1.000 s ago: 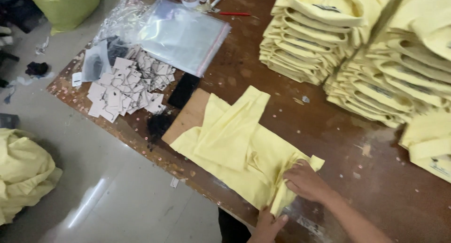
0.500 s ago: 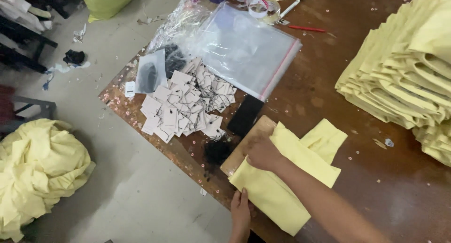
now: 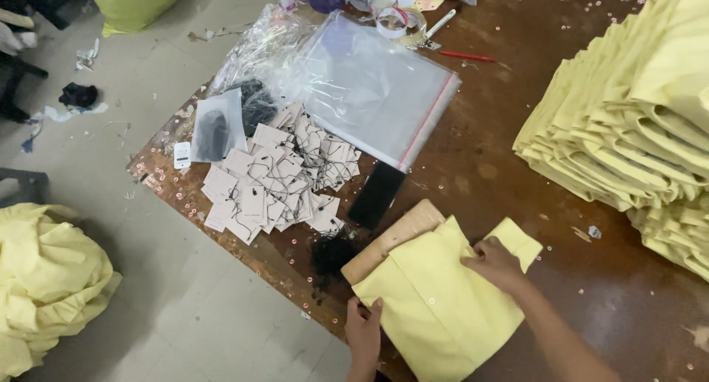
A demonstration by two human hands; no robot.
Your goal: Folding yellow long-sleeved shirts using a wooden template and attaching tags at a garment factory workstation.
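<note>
Head cam: L hand (image 3: 363, 334) pinches yellow shirt (image 3: 436, 308) edge, R hand (image 3: 496, 264) flat, open on fold. Risk: fold slips off board (image 3: 391, 238) w/ uneven pressure.

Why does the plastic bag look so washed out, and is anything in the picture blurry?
Head view: overhead light glares off the clear plastic bag and off the pale floor; the yellow shirt under both hands is evenly lit, with soft shadows; the left hand and right hand look slightly smeared; the shirt stack at the right edge is bright, its folds still readable.
</note>
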